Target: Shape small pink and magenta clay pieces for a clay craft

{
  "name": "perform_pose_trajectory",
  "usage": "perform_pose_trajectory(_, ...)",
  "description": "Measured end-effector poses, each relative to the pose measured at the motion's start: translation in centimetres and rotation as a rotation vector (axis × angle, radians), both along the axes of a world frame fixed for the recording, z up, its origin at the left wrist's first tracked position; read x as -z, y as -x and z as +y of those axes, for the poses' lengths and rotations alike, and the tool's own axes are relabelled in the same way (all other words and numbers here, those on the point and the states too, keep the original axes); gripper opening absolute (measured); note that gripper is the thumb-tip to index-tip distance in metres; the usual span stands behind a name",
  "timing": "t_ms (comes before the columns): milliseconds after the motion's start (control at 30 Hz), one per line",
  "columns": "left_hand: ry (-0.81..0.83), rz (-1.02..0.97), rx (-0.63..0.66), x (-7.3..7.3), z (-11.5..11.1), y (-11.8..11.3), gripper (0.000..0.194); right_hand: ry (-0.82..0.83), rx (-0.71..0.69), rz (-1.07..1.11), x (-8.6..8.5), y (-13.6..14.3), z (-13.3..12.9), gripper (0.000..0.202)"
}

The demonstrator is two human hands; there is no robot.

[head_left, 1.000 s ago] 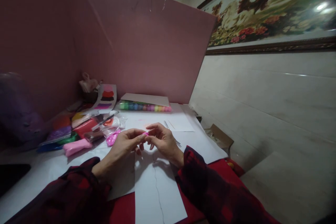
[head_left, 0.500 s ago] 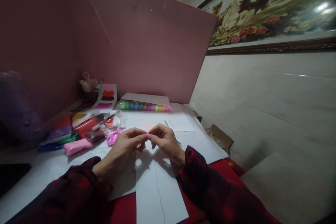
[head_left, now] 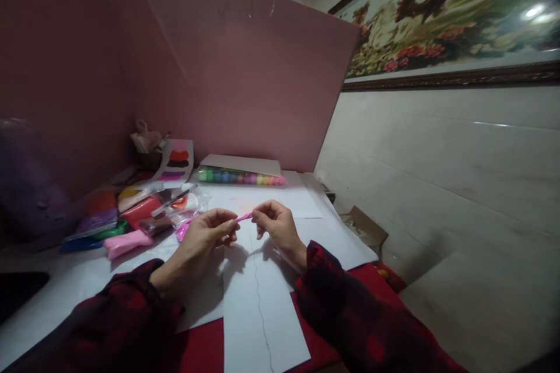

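Observation:
Between my two hands stretches a short strand of bright pink modelling clay. My left hand pinches its left end between thumb and fingers. The right end is pinched by my right hand. Both hands are raised over a white paper sheet with a wavy dark line drawn down it. Beside my left wrist lies a lump of the same bright pink clay, partly covered by clear wrapping.
Several bagged clay blocks, including a light pink packet, crowd the left side. A clear pack of colourful pieces lies at the back against a pink partition. An open cardboard box stands right of the table.
My hands have moved apart from a fingertip-to-fingertip pinch. The pink clay between them is now drawn out into a visible strand.

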State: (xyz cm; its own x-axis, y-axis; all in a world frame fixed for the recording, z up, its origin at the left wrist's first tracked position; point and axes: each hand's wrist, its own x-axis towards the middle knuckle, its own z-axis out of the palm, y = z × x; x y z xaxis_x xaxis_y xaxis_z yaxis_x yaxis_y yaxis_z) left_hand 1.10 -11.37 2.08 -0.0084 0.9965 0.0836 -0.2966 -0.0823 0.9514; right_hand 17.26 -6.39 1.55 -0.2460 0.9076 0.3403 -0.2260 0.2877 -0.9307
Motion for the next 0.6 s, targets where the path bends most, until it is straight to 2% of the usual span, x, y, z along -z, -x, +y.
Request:
perform_pose_trajectory(100,0.026,0.014,0.031,-0.1,-0.1,-0.3,0.037,-0.017,-0.092,-0.009,0.0,0.2,-0.2,0.025)
perform_pose_trajectory(200,0.028,0.070,0.069,-0.1,-0.1,-0.5,0.032,-0.053,-0.202,-0.041,0.0,0.3,-0.7,0.024)
perform_pose_trajectory(267,0.027,0.116,0.083,0.0,0.1,-0.5,0.030,-0.078,-0.222,-0.061,0.0,0.3,-1.0,0.023)
perform_pose_trajectory(367,0.031,0.146,0.078,0.4,0.4,-0.3,0.030,-0.130,-0.180,-0.104,0.1,0.2,-1.3,0.022)
perform_pose_trajectory(467,0.030,0.131,0.087,0.7,0.6,-0.1,0.032,-0.258,-0.102,-0.215,0.1,0.0,-1.5,0.022)
perform_pose_trajectory(600,0.045,0.161,0.090,0.9,0.5,-0.1,0.035,-0.393,-0.045,-0.308,0.2,-0.2,-1.6,0.009)
